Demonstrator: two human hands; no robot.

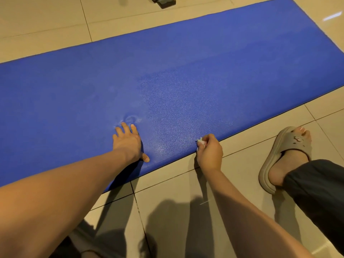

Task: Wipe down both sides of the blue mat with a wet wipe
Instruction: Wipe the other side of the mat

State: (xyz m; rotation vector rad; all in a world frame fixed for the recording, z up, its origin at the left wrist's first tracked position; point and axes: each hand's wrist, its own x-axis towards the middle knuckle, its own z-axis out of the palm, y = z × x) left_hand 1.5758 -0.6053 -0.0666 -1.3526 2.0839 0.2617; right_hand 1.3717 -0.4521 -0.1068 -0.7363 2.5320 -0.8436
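Note:
A long blue mat [186, 75] lies flat across the beige tiled floor, running from lower left to upper right. My left hand [128, 140] presses flat on it near its front edge, fingers spread, and the foam dents under the fingertips. My right hand [209, 151] grips a small crumpled white wet wipe [201, 141] right at the mat's front edge. A damp, shinier patch shows on the mat between and beyond the two hands.
My right foot in a grey slipper [283, 157] stands on the tiles to the right of the mat, with a dark trouser leg [316, 192] above it. A dark object [164, 1] sits on the floor past the mat's far edge.

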